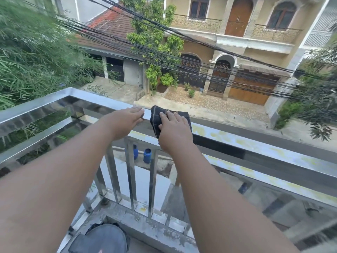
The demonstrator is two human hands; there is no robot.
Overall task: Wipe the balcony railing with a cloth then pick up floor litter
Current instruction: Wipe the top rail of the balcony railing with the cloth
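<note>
Fingers, right hand (pixel 172 126): laid close together and flat on top of the cloth (pixel 156 115), pressing it down onto the railing (pixel 255 149); the thumb lies along the cloth's near-left edge.
Fingers, left hand (pixel 125 121): close together, laid across the top of the same rail with the tips at its far edge and the thumb against the near face; nothing else is held.
Cloth, place: on the top rail, a little right of the railing's left corner, draped over the near face and mostly under the right palm.
Cloth, look: dark, thin pale check lines, folded into a thick pad, soft and limp where it hangs.
Hands, gap: the left hand sits just beside the cloth on its left, not touching it.
Rail, long axis: runs from the left corner away to the right edge of the view, so the long remaining stretch lies to the right of the cloth.
Nearer hand: the right, already on the cloth, so a slide rightward along the rail looks like the natural stroke, with the left hand as a brace.
Rail, look: shiny steel with pale yellowish patches further right; dirt or reflection, I cannot tell.
Step, as judged: wiping in hand.
Litter: none that I can make out on the balcony floor (pixel 145 219).
Below: two blue containers (pixel 147 155) seen between the balusters.
</note>
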